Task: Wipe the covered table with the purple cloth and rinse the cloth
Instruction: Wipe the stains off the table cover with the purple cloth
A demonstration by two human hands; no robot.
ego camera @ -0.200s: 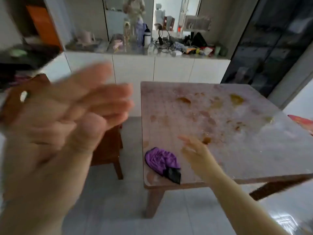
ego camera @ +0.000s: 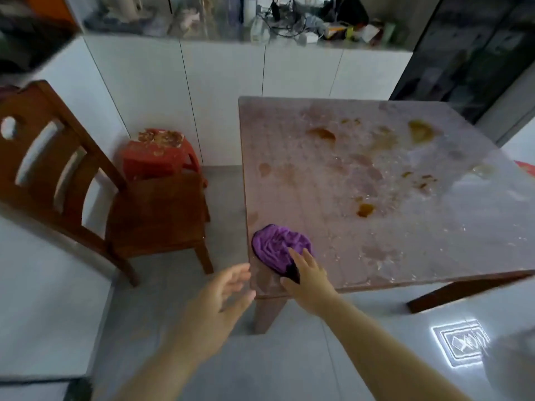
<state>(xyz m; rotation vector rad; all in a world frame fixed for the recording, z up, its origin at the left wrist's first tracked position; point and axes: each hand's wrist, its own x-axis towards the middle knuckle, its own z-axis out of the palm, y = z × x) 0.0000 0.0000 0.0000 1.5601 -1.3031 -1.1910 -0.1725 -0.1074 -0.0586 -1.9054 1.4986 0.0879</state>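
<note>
Barely begun: table (ego camera: 390, 198) unwiped, brown stains across the cover, cloth (ego camera: 278, 246) bunched at the near left corner. Right hand (ego camera: 311, 277) spread on the cloth's near edge, not yet closed; left hand (ego camera: 215, 306) open, empty, just off the corner. Wiping and rinsing all left.

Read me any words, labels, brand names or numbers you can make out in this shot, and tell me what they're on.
None can be read.
Bottles and packets on the back counter: any labels are too small and blurred.
Red stool: a worn pattern on top, no legible text.
Floor: a bright geometric reflection, not lettering.
Purple cloth: no label visible.
</note>
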